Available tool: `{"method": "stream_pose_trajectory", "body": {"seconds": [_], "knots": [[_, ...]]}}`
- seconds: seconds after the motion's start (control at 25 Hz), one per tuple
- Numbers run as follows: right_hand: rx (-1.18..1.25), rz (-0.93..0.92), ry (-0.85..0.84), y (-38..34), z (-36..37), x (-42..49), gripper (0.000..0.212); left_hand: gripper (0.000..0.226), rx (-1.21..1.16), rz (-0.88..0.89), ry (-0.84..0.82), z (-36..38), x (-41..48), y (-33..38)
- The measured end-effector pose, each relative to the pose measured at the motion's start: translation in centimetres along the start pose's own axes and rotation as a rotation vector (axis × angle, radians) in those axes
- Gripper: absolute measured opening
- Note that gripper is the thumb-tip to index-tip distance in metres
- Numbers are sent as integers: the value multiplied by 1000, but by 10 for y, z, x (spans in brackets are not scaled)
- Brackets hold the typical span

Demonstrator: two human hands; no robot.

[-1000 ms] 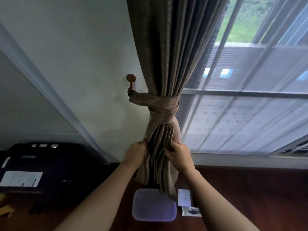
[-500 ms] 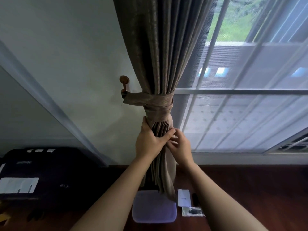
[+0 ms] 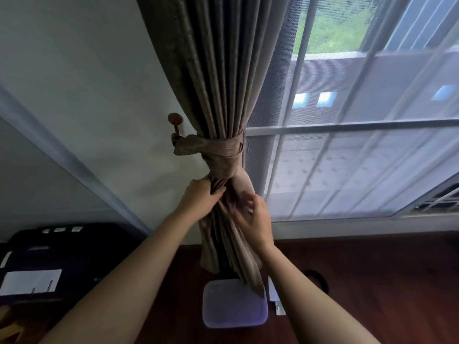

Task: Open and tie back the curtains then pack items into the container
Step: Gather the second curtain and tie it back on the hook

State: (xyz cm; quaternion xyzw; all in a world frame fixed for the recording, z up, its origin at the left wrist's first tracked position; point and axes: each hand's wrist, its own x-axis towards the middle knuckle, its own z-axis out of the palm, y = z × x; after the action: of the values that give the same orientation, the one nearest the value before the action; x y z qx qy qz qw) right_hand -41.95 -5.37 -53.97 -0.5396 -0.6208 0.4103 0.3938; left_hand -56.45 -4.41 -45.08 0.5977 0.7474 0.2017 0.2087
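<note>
A brown pleated curtain [image 3: 218,70] hangs gathered beside the window. A matching fabric tieback [image 3: 218,150] wraps round it and loops onto a round wooden wall hook [image 3: 175,119]. Just below the tieback my left hand [image 3: 202,196] grips the curtain's left folds. My right hand [image 3: 257,219] rests on the right side of the bundle with fingers spread and relaxed. A pale purple lidded container [image 3: 234,306] sits on the dark wood floor under the curtain's hem.
A sheer net curtain [image 3: 347,157] covers the window on the right. A black case [image 3: 49,256] with a white paper on it lies at the left. Small white items [image 3: 273,291] lie beside the container, mostly hidden by my right arm.
My view has shifted, so the curtain sits further left and lower. My right hand has slid down and opened over the folds; my left hand still grips under the tieback.
</note>
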Motion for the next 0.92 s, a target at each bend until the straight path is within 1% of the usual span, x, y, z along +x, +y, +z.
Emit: {"method": "stream_pose_trajectory", "body": {"seconds": [0.12, 0.2, 0.28, 0.36, 0.44, 0.56, 0.68, 0.76, 0.84, 0.92], "knots": [[-33, -47, 90, -7, 4, 2, 24, 34, 46, 45, -84, -10, 7, -1], [-79, -78, 103, -12, 8, 6, 18, 34, 49, 46, -112, -13, 7, 0], [-174, -92, 85, -15, 11, 10, 21, 29, 46, 43, -133, -14, 5, 0], [-257, -70, 100, -18, 16, 11, 30, 26, 52, 45, -141, -15, 2, 0], [-244, -38, 122, -22, 22, 10, 36, 27, 65, 59, -137, -15, 1, -1], [-199, 17, 111, -25, 28, 12, 44, 29, 71, 68, -141, -15, 0, -3], [-296, 79, 135, -28, 26, 10, 45, 28, 80, 62, -158, -14, 0, -5], [-300, 85, 126, -29, 26, 10, 47, 28, 76, 55, -163, -14, 0, -6], [-192, 66, 123, -28, 25, 13, 42, 28, 67, 56, -165, -14, -1, -10], [-95, 60, 114, -25, 19, 16, 24, 28, 55, 64, -167, -13, -3, -13]]}}
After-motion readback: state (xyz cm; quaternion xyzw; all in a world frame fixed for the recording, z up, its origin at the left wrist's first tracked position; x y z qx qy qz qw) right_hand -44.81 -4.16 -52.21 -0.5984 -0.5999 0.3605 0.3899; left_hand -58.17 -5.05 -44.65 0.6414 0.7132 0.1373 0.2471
